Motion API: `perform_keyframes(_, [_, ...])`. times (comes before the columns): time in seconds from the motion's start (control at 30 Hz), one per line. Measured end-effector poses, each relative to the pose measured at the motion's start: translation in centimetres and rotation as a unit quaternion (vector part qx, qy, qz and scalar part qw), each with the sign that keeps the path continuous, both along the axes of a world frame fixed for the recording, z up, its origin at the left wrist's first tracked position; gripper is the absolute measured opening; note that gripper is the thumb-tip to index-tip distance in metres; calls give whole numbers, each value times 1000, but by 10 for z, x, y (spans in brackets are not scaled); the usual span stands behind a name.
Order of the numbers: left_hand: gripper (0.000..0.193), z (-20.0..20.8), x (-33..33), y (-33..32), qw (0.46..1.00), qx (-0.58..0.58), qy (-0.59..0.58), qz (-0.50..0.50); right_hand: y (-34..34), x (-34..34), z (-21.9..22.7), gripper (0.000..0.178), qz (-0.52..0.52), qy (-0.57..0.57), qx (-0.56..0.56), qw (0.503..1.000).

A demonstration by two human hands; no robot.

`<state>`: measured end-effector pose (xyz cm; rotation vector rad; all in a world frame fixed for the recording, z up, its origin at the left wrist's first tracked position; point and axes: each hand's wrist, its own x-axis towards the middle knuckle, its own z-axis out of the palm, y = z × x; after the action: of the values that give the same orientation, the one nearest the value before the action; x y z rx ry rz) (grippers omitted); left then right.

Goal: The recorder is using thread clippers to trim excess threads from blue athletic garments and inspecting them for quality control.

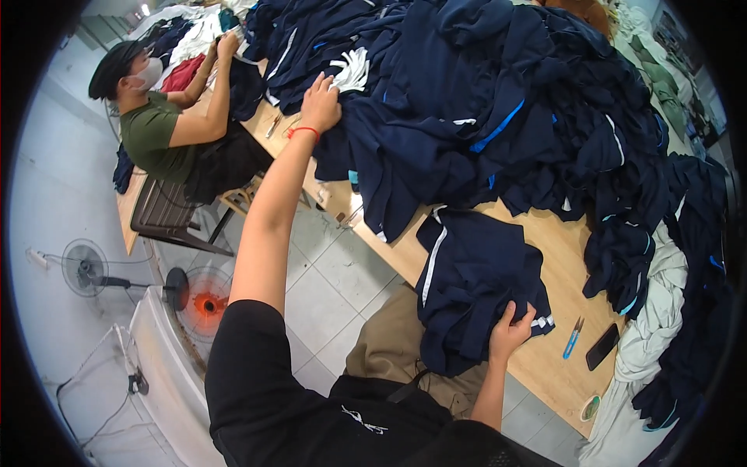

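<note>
My left hand (321,105), with a red cord at the wrist, reaches far out to a bundle of white strips (354,68) lying on the navy cloth. Its fingers are bent together at the bundle's near edge and appear to pinch a strip; the fingertips are partly hidden. Close to my body, a navy garment (476,272) with a white stripe lies partly on the table and hangs over its edge. My right hand (511,331) grips this garment at its right side, thumb and fingers on the cloth, beside a small white-striped end (542,321).
A large heap of navy garments (482,86) covers the wooden table (556,241). Blue thread snips (574,338), a black phone (602,347) and a tape roll (590,409) lie at right. A masked co-worker (167,132) sits at left. Fans (208,305) stand on the floor side.
</note>
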<state>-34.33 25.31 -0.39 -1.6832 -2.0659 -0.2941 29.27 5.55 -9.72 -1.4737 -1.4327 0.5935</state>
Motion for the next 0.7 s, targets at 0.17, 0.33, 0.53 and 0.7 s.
perform_keyframes(0.17, [34, 11, -21, 42, 971, -214, 106, -2, -5, 2, -5, 25, -25, -2, 5, 1000])
perform_keyframes(0.33, [30, 19, -38, 51, 991, -121, -63, -11, -6, 0, 0, 25, -31, 14, -29, 999])
perform_keyframes(0.53, [45, -7, -29, 49, 953, -295, -59, 29, -8, 0, 0, 25, -43, -5, -14, 999])
perform_keyframes(0.7, [34, -20, -12, 61, 987, -162, -22, -5, -15, 14, -11, 30, -66, -2, 0, 998])
